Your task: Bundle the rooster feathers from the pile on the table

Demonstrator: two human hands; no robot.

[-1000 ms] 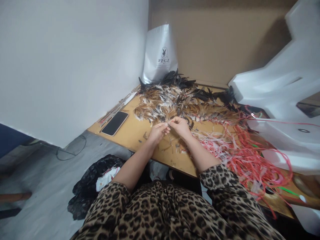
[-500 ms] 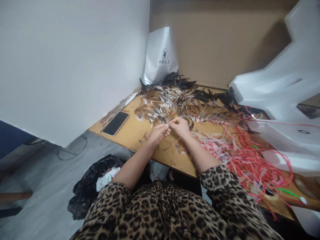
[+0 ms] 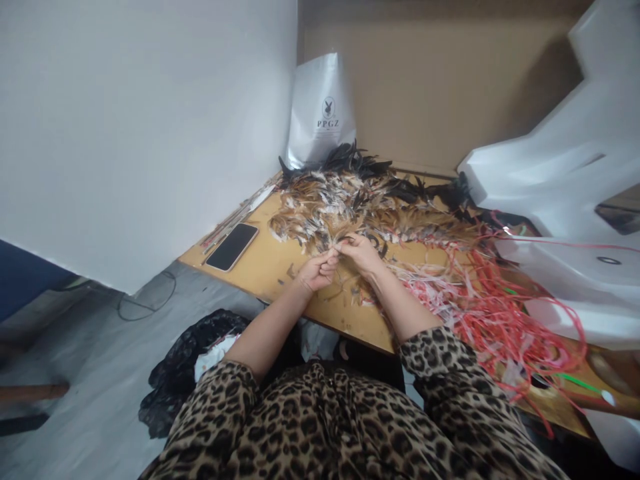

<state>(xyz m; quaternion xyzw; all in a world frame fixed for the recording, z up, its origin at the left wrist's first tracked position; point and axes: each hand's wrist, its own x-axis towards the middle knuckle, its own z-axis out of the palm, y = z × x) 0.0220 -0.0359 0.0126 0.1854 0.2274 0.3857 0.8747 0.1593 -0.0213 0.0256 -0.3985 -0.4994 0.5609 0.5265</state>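
Note:
My left hand [image 3: 320, 269] is closed, its thumb and fingertips pinched together above the wooden table [image 3: 280, 277]. My right hand [image 3: 360, 253] pinches at the same spot, its fingertips touching those of the left. A small tuft of brown feathers [image 3: 343, 230] fans out just beyond the joined fingertips, and both hands seem to grip its base. Just behind lies a wide heap of brown, white and black feathers [image 3: 320, 190]. What exactly sits between the fingers is too small to make out fully.
A tangle of red and pink plastic ribbon [image 3: 493, 310] covers the table's right side. A phone [image 3: 233, 247] lies at the left. Behind the feathers stands a white printed bag [image 3: 323, 113]. White moulded panels [image 3: 555, 167] rise on the right; a black plastic bag [image 3: 185, 367] is on the floor.
The left fingers have curled in more tightly, and the right hand has shifted slightly. A feather tuft now shows more clearly beyond the fingertips.

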